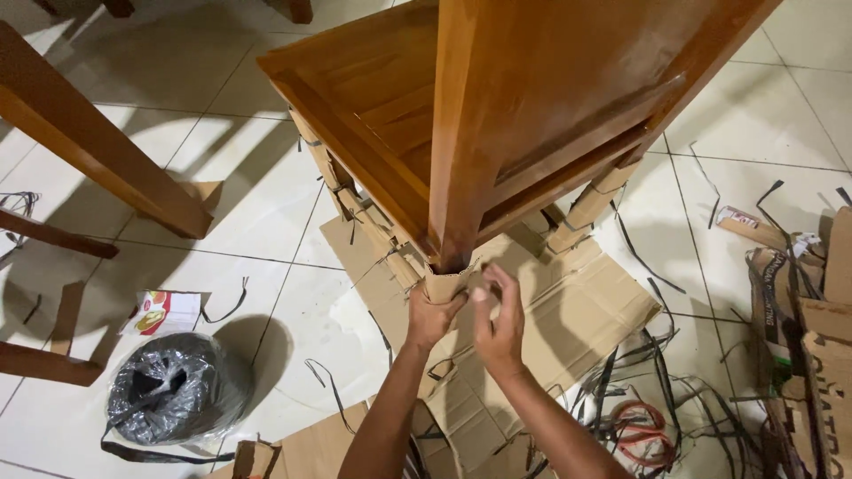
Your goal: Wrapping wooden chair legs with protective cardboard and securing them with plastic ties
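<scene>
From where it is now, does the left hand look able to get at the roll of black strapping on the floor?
Probably yes. The left hand grips the cardboard wrap on the chair leg, but the black strapping roll lies on open tile on its side, with nothing between.

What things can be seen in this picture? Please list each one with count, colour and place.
wooden chair: one, brown, centre top, legs wrapped in cardboard
cardboard wrap on the near chair leg: one, tan, centre
flat cardboard sheet: one, tan, floor under the chair
roll of black strap in clear plastic: one, lower left
red-handled scissors: one, lower right, among black strap scraps
white tiled floor: throughout
other wooden furniture: brown, left edge
left hand: grips the cardboard wrap
right hand: fingers at the cardboard wrap
</scene>
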